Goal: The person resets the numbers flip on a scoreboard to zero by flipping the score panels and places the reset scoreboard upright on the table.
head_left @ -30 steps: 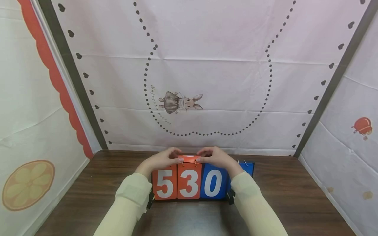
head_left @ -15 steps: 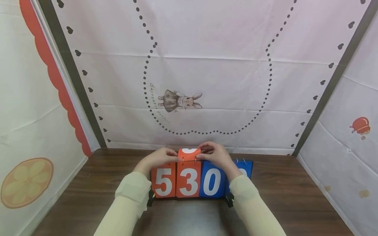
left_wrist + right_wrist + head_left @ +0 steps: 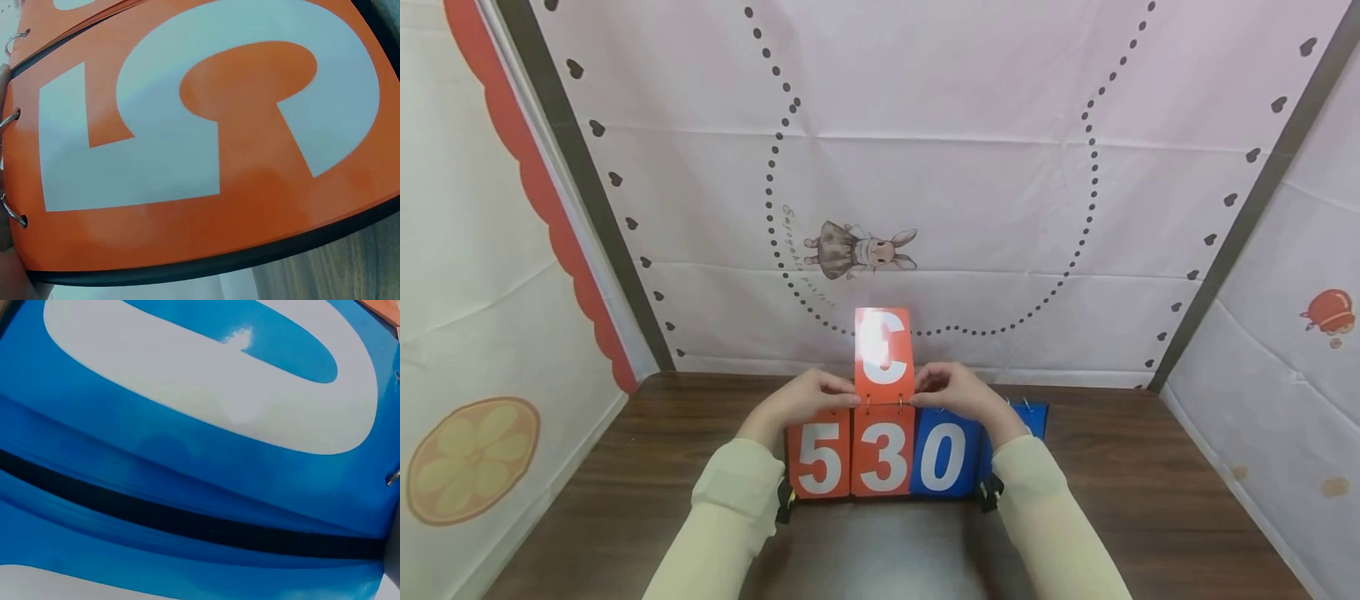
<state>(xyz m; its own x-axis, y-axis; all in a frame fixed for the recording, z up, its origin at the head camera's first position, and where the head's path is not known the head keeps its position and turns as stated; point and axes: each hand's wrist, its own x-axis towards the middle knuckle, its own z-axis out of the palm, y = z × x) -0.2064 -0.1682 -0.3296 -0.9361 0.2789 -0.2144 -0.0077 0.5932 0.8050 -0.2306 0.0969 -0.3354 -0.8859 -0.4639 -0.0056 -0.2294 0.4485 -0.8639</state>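
A tabletop flip scoreboard [image 3: 820, 492] stands on the table, with orange 5 and 3 cards and blue cards to the right, the first a 0. An orange card [image 3: 883, 387] sticks up from the rings above the 3, glare over its white figure. My left hand [image 3: 797, 404] grips the board's top edge at that card's left lower corner, thumb in front. At the right lower corner, my right hand [image 3: 962, 392] does likewise, its forearm covering part of the last blue card. The 5 card [image 3: 156, 237] fills the left wrist view; the 0 card [image 3: 156, 450] fills the right.
The dark wood table [image 3: 1150, 483] extends to both sides and in front of the board. Close behind rises a white printed cloth [image 3: 985, 217] with a rabbit picture. More cloth panels stand left and right.
The orange card above the 3 has swung up from lying folded back to standing upright. Both hands stay near the top rings and have shifted only slightly.
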